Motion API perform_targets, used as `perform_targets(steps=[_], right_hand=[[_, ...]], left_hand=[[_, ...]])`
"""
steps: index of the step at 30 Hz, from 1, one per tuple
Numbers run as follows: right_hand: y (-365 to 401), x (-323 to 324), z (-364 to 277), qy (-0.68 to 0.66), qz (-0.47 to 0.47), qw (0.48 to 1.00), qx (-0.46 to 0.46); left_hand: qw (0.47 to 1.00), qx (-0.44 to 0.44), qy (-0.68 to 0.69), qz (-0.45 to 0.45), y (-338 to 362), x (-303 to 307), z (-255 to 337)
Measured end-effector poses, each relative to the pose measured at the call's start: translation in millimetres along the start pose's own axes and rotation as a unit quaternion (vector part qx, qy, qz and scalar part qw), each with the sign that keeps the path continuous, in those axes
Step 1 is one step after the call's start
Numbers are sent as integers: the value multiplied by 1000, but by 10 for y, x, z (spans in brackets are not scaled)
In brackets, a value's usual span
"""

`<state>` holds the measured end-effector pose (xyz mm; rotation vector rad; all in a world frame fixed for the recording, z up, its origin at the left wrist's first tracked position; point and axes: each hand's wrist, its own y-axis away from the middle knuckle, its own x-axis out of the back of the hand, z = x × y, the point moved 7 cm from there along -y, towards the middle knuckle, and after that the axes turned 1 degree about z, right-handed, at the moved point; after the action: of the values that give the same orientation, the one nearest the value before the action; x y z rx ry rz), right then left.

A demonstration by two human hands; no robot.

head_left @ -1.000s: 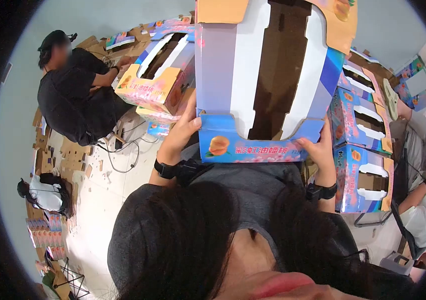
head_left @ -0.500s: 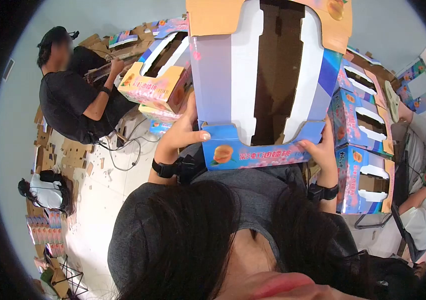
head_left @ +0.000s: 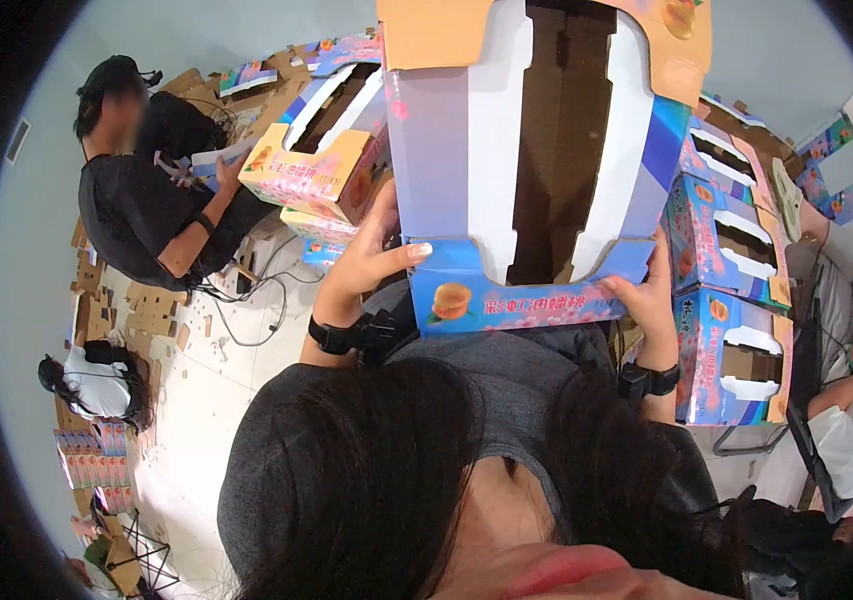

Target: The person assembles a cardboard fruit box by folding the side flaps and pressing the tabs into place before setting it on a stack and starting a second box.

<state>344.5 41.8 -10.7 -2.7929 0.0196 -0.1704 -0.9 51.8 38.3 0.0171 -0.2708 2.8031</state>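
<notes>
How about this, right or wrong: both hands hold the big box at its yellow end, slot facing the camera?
Wrong end: in the head view, the left hand and right hand hold the big box at its blue end panel. The slot does face the camera.

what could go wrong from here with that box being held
The left hand and right hand hold the carton near its close end, so the far end might dip. The stacked cartons appear close to its right side; a swing that way could bump them. Both thumbs rest on the front panel and might crease it if they press hard.
</notes>
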Motion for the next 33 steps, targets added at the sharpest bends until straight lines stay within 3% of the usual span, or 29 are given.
perform_targets(steps=[7,10,19,22,29,33], right_hand=[[-55,-23,60,-18,13,1000,-8],[-96,-27,116,-16,26,999,-23],[-161,-183,3,-79,20,996,-43],[-159,-219,-19,-87,17,995,-45],[-55,-161,70,-98,41,994,-37],[35,-66,-11,-31,25,999,-15]], left_hand=[[992,-92,-88,17,-78,118,-138],[994,-56,-81,50,-117,128,-269],[998,7,-55,38,-117,33,-315],[996,62,41,40,-145,77,-510],[998,24,26,59,-104,91,-477],[997,4,49,58,-52,39,-396]])
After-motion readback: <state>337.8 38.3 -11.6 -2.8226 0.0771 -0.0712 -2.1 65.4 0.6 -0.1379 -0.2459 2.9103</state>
